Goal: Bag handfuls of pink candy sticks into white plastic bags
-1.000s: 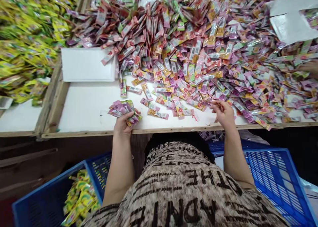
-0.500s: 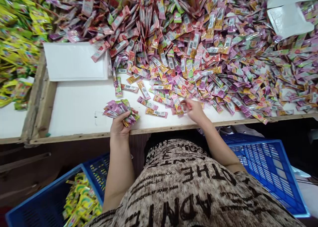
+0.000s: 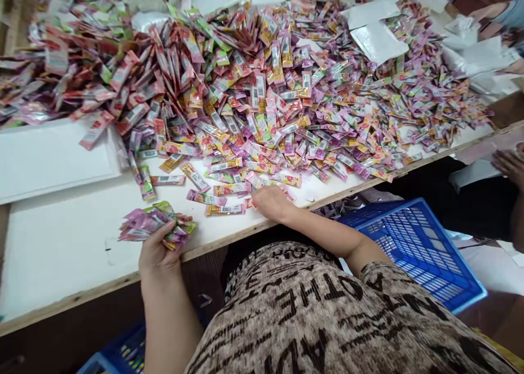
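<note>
My left hand (image 3: 161, 248) is closed around a bunch of small stick sachets (image 3: 149, 221), purple, green and gold, held just above the table's front edge. My right hand (image 3: 270, 202) is low over the tabletop at the near side of the pile, its fingers curled down among loose sachets. Those fingertips are mostly hidden, so what they grip cannot be made out. Beside them lie a gold sachet (image 3: 225, 209) with a barcode and a purple sachet (image 3: 207, 197). Behind both hands spreads a large heap of pink, purple, green and gold sachets (image 3: 262, 101).
A white packet (image 3: 57, 155) lies flat at the left, and white sheets (image 3: 379, 41) rest on the heap. The table has a wooden front edge (image 3: 245, 229). Below it stands a blue crate (image 3: 417, 254). At the right, another person's hand (image 3: 510, 164) shows.
The view has swung to the right, so things appear shifted left. My right hand has come down onto the sachets nearest the edge. My left hand still holds its bunch.
</note>
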`<state>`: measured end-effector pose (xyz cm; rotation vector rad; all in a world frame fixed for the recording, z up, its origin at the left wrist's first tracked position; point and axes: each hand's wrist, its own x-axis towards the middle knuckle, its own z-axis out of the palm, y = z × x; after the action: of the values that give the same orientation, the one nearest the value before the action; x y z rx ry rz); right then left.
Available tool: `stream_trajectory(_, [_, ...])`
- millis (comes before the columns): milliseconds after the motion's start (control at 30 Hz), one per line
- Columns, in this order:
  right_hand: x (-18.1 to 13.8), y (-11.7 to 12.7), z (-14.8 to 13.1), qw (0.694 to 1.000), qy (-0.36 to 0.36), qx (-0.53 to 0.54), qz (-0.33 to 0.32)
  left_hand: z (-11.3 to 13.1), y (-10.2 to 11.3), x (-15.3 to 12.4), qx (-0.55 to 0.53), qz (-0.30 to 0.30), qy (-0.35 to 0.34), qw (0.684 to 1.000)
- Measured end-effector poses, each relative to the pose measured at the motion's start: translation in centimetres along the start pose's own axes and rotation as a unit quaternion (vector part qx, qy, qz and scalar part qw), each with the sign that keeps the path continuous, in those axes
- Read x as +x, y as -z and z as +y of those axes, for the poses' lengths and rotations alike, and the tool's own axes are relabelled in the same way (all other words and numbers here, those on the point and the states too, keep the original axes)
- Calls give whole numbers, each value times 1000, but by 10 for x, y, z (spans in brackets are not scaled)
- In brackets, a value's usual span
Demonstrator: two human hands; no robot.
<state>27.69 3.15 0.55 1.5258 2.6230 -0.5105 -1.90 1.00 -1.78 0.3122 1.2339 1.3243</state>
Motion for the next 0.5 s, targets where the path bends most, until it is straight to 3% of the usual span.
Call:
stream_trajectory(100, [-6,8,3,998,-7,52,30,1,-1,-3,1,9,6,1000])
stream_trajectory(200, [-12,23,11,969,-46,220,104,1,0,-2,2,10,21,1000])
stream_trajectory(267, [-14,34,21,896,-65,407,166,0,2,0,-2,10,25,1000])
stream_trajectory(333, [-14,41,32,789,-84,573,204,0,4,1,-11,14,21,1000])
stream_trajectory(400, [-13,44,43,699,-117,669,223,0,4,1,-17,17,18,1000])
stream_trajectory(433, [-12,44,49,669,-136,695,226,0,4,1,-18,18,18,1000])
stream_trajectory(500, [-7,41,59,637,-168,720,219,1,3,-1,-17,19,18,1000])
